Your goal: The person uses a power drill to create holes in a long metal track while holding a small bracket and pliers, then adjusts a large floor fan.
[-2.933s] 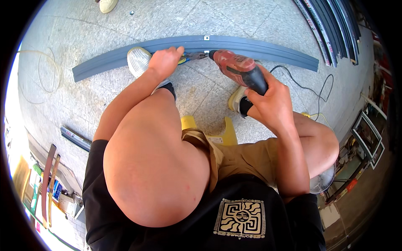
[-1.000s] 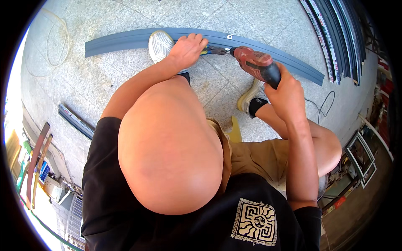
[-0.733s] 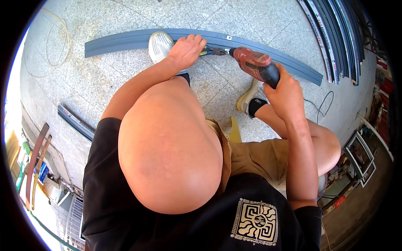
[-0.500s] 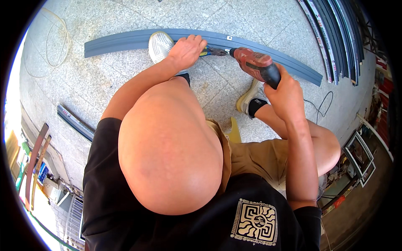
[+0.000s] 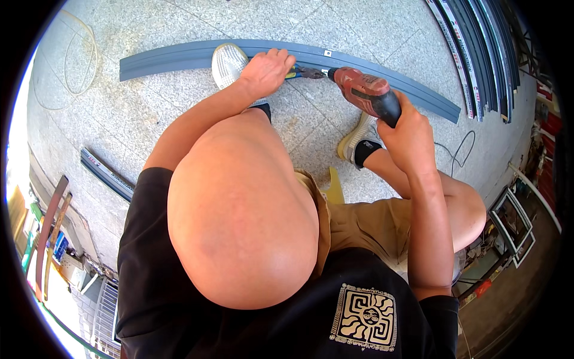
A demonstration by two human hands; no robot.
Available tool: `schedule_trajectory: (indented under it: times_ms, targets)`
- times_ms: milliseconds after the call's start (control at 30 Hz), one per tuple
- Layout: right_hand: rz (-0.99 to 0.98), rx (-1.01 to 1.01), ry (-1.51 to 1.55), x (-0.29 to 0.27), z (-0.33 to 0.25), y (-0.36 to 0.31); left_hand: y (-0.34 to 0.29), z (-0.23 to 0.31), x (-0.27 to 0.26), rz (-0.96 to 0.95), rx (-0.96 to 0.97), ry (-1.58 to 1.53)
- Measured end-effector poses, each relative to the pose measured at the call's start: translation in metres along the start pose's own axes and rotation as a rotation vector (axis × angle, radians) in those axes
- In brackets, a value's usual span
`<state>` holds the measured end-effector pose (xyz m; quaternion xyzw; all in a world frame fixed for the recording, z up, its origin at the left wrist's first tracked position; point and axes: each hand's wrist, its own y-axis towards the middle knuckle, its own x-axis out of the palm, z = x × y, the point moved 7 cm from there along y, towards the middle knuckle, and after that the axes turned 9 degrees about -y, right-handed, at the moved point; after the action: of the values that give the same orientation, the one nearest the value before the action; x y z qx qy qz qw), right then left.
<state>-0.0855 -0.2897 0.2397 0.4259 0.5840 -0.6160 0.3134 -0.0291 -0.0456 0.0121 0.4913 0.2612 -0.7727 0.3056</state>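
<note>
My right hand (image 5: 408,127) is wrapped round the handle of a red and black power drill (image 5: 363,90), whose nose points left. Closed round a pair of pliers (image 5: 306,73) with yellow and blue grips is my left hand (image 5: 268,73). The pliers' jaws meet a small metal piece at the drill's tip; its exact shape is too small to tell. Behind them a long grey metal profile (image 5: 173,60) lies across the floor, with my left shoe (image 5: 229,64) on it. A small bright bracket (image 5: 327,54) sits on the profile, just beyond the drill's nose.
Several dark profiles (image 5: 478,60) with labelled strips lie at the far right. A shorter profile (image 5: 107,175) rests on the left floor. A thin cable (image 5: 469,157) curls right of my right foot, and a pale hose (image 5: 89,66) loops at the far left. Window-like frames (image 5: 519,230) stand at the right.
Almost nothing differs. Both hands keep their grip and place, the pliers and drill tip still together; the view has shifted only very slightly.
</note>
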Motion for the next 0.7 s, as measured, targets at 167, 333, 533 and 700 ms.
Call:
schedule_trajectory:
  times_ms: [167, 333, 533, 700]
  targets:
    - [-0.013, 0.006, 0.031, 0.001, 0.004, 0.0, 0.002, -0.001, 0.004, -0.001, 0.007, -0.014]
    - [-0.012, -0.02, 0.02, 0.003, -0.002, 0.001, 0.004, -0.012, 0.009, -0.046, -0.079, -0.054]
    - [0.024, -0.025, -0.025, 0.0, 0.0, -0.007, 0.012, -0.005, 0.002, -0.053, -0.081, -0.091]
    - [-0.033, -0.033, -0.081, 0.004, 0.0, -0.006, 0.009, -0.008, 0.005, -0.093, -0.083, -0.083]
